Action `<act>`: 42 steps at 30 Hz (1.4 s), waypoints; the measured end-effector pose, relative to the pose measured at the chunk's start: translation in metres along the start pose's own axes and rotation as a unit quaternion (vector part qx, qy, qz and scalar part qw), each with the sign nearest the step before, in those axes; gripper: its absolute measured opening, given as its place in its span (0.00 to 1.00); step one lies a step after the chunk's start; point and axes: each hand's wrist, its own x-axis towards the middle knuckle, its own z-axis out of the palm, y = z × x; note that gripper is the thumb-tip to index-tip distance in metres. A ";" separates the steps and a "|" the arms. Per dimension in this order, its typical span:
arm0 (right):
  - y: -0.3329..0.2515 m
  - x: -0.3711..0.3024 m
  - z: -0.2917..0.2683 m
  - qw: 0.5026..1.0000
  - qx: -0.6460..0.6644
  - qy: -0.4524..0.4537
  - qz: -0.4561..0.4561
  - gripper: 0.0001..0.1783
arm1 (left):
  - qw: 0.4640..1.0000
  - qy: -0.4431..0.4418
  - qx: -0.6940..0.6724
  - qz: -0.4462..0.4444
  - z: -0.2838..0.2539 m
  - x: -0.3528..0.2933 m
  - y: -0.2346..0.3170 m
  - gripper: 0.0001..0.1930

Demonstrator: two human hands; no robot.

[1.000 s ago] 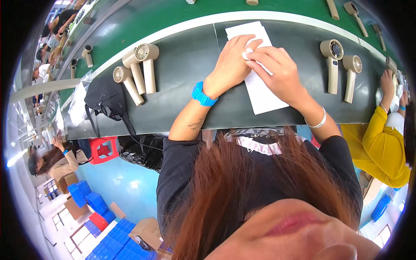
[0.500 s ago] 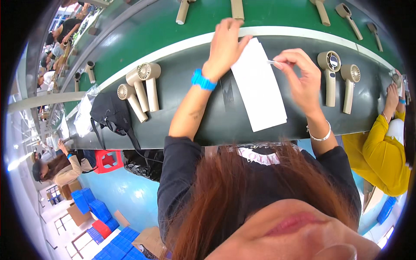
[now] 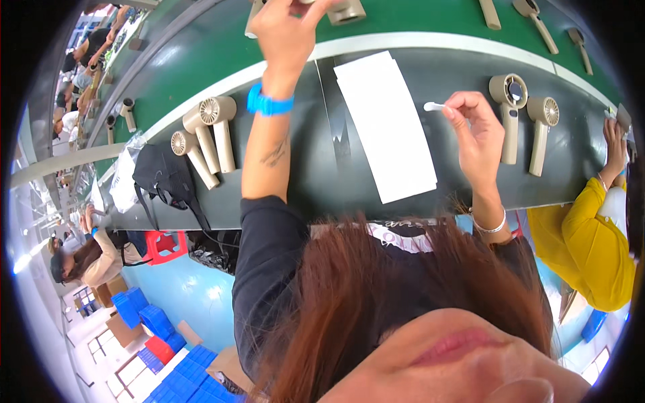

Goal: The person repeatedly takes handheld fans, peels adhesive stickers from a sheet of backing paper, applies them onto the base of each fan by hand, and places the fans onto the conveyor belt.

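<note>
My left hand (image 3: 285, 30) reaches over the belt at the top edge, its fingers partly cut off. Thumb and fingers close on a beige handheld fan (image 3: 347, 11), mostly out of view. Another beige fan piece (image 3: 254, 17) shows beside the wrist side of this hand. My right hand (image 3: 478, 131) pinches a small white piece (image 3: 433, 107), rounded at its free end, above the dark table. Between my hands lies a stack of long white paper sheets (image 3: 386, 127), touched by neither hand.
Three beige fans (image 3: 216, 111) lie left beside a black backpack (image 3: 168, 176); two more (image 3: 510, 124) lie right. Beyond a white rail runs a green belt (image 3: 416, 17) carrying fans. A co-worker in a yellow sleeve (image 3: 584, 228) sits at right. Blue crates (image 3: 191, 373) stand lower left.
My left hand has left the paper and moved up and left over the belt to a fan. My right hand has drawn the white piece away from the sheets. Belt fans have shifted left.
</note>
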 end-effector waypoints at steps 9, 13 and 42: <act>-0.036 -0.032 0.004 0.993 0.095 -0.060 -0.036 0.09 | 0.985 -0.078 -0.039 0.149 -0.028 -0.111 0.046 0.22; -0.051 -0.034 0.013 0.990 0.124 -0.064 -0.006 0.16 | 0.969 -0.105 -0.224 0.000 -0.023 -0.130 0.056 0.21; -0.061 -0.035 0.011 0.996 0.061 -0.066 0.014 0.20 | 0.858 -0.215 -0.433 -0.174 -0.025 -0.145 0.067 0.17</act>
